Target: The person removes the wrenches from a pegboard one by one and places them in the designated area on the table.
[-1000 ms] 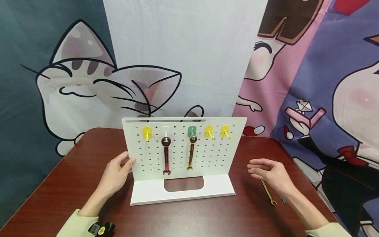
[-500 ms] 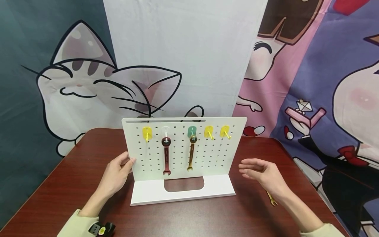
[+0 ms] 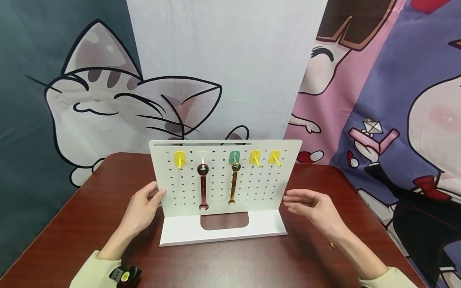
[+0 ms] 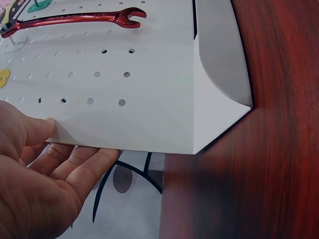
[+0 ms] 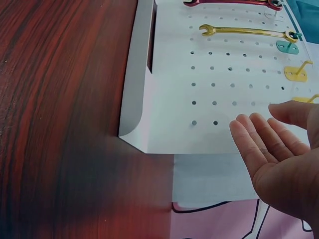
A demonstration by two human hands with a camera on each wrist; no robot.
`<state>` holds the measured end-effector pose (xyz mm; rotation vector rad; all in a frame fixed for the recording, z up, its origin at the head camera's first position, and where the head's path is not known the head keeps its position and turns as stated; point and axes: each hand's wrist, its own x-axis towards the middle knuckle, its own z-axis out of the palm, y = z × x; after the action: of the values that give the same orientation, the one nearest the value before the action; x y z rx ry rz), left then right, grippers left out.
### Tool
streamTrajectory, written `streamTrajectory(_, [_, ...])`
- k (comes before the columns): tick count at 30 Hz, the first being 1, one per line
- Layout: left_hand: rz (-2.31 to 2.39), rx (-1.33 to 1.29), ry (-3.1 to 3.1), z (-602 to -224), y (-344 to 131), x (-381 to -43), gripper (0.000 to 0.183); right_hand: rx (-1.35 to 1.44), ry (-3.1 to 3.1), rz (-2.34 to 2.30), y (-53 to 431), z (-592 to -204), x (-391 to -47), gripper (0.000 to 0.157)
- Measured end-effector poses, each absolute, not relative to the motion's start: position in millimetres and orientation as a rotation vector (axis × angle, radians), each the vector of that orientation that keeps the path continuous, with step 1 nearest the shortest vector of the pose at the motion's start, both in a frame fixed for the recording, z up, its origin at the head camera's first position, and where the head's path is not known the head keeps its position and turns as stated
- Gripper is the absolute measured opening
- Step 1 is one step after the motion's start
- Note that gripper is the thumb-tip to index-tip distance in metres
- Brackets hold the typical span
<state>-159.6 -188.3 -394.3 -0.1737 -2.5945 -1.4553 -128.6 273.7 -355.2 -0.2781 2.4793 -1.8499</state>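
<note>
A white pegboard [image 3: 259, 184] stands upright on its base, with its left edge pinched by my left hand [image 3: 142, 208]. In the left wrist view the thumb [image 4: 37, 130] lies on the front face and the fingers go behind the edge. A red wrench [image 3: 203, 188] hangs from a clear hook, and a gold wrench [image 3: 233, 186] from a green hook [image 3: 234, 157]. My right hand [image 3: 313, 210] is beside the board's right edge, holding nothing, its fingers [image 5: 246, 142] extended and the thumb apart.
Yellow hooks [image 3: 255, 158] sit on the board at both sides of the wrenches. On the brown table [image 3: 223, 264], a gold piece of a wrench [image 3: 331, 245] shows beside my right forearm, mostly hidden. A printed curtain [image 3: 234, 60] hangs behind the table.
My right hand has moved left to the board's right edge, and its forearm now covers most of the gold wrench on the table. The left hand keeps its hold; the view has tilted slightly.
</note>
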Motion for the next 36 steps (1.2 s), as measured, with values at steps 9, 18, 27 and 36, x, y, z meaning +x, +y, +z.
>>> streamTrajectory(9, [-1.453,-0.179,-2.595,-394,-189,-161,0.025,-0.271,2.467,-1.846,264,-354,-130,0.045])
streamTrajectory(18, [-1.457,-0.183,-2.598,-396,-189,-161,0.025,-0.349,2.457,-1.844,254,-357,-133,0.043])
streamTrajectory(27, [-1.459,-0.191,-2.579,-393,-188,-164,0.022,-0.388,2.467,-1.826,245,-351,-137,0.04])
streamTrajectory(36, [-1.46,-0.175,-2.595,-394,-189,-162,0.023,-0.441,2.436,-1.841,238,-352,-139,0.041])
